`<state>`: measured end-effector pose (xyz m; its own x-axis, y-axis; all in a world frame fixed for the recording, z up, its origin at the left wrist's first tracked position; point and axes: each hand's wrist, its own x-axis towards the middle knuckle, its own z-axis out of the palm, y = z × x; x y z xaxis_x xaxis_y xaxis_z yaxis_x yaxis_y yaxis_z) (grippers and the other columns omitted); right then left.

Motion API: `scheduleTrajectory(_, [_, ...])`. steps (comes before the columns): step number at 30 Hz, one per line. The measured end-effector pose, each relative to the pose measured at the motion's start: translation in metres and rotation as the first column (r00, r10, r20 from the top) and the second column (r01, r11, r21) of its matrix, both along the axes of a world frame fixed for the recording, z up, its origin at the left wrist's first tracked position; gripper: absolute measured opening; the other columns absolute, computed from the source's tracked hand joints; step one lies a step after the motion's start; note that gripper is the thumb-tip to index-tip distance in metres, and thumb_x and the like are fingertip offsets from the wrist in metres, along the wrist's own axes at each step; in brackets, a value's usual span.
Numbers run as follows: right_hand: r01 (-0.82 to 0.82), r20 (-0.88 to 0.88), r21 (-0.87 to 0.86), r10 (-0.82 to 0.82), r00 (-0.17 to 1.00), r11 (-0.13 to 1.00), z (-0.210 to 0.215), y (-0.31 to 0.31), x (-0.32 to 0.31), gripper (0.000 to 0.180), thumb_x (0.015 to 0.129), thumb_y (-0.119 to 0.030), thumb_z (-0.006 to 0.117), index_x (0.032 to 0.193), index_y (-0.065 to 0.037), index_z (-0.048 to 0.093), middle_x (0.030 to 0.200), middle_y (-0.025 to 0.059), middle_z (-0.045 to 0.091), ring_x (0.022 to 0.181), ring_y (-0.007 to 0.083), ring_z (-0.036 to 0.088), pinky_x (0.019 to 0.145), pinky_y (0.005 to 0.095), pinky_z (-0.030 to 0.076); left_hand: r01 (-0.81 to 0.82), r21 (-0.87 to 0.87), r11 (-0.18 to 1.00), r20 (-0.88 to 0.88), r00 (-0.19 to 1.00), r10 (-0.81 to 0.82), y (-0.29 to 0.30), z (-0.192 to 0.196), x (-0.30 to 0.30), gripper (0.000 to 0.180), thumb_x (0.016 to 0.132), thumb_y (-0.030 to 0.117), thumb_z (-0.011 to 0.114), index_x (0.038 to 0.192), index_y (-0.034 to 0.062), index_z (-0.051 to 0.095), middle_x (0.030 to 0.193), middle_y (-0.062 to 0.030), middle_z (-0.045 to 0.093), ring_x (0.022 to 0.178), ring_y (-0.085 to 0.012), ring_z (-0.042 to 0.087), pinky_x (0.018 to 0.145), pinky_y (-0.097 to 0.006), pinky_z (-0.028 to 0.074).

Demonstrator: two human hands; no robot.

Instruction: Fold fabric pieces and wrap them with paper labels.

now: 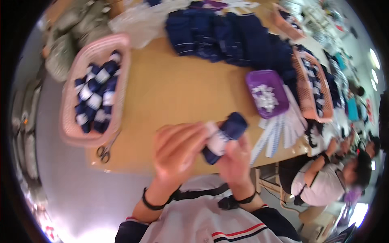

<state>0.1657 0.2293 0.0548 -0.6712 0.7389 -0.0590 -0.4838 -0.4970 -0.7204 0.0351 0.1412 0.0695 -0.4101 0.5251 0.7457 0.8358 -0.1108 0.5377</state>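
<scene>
Above the near edge of the table, my right hand (237, 160) is closed round a rolled navy cloth bundle (235, 124), which is tilted. A white paper band (217, 144) wraps the bundle's middle. My left hand (174, 148), smeared a little by motion, comes in from the left with its fingers together. Its fingertips pinch at the upper left edge of the band. Part of the bundle is hidden behind the right fingers.
A pink basket (67, 117) of banded navy rolls stands left, beside scissors (104, 153). Right are a purple tray (280, 97) of small white pieces, paper strips (276, 135) and an orange basket (303, 85). Navy garments (227, 38) lie at the back. A person (320, 182) sits at right.
</scene>
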Motion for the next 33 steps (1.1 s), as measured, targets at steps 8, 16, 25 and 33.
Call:
scheduleTrajectory(8, [-0.081,-0.025,0.153,0.086,0.996,0.985,-0.003,0.0,-0.002,0.043,0.094,-0.005,0.069,0.128,-0.005,0.042,0.131,0.0151,0.059,0.122,0.0206,0.058,0.106,0.0376,0.044,0.047,-0.037,0.998,0.206,0.978,-0.039,0.0,0.002,-0.006,0.032,0.064,-0.013,0.08,0.091,0.004,0.076,0.092,-0.0082,0.076,0.093,-0.0282,0.068,0.082,-0.037,0.055])
scheduleTrajectory(16, [-0.146,0.021,0.446,0.153,0.988,0.883,-0.006,0.005,0.009,0.051,0.089,0.003,0.073,0.127,-0.004,0.039,0.134,0.0216,0.057,0.128,0.027,0.057,0.126,0.0543,0.021,0.172,-0.14,0.975,0.251,0.959,-0.133,-0.014,0.016,-0.011,0.025,0.066,-0.012,0.077,0.084,0.005,0.073,0.088,-0.0081,0.076,0.095,-0.0319,0.067,0.087,-0.041,0.053])
scheduleTrajectory(25, [-0.573,0.043,0.299,0.589,0.807,0.763,0.014,-0.002,0.022,0.056,0.09,-0.003,0.075,0.136,-0.002,0.042,0.122,0.0078,0.056,0.114,0.0177,0.057,0.106,0.0322,0.04,0.163,-0.337,0.927,0.28,0.958,-0.066,-0.015,0.006,0.0,0.019,0.101,0.019,0.061,0.096,0.0019,0.055,0.094,-0.0151,0.064,0.099,-0.0356,0.064,0.089,-0.046,0.049])
scheduleTrajectory(33, [-0.149,-0.081,-0.138,0.139,0.987,0.979,0.017,-0.009,-0.003,0.072,0.099,-0.019,0.067,0.158,-0.01,0.027,0.132,0.0047,0.052,0.118,0.017,0.055,0.092,0.0314,0.048,0.273,-0.139,0.952,0.162,0.955,-0.25,-0.019,0.002,0.033,0.024,0.109,0.024,0.046,0.097,0.0035,0.045,0.128,-0.029,0.066,0.124,-0.0438,0.061,0.106,-0.051,0.045])
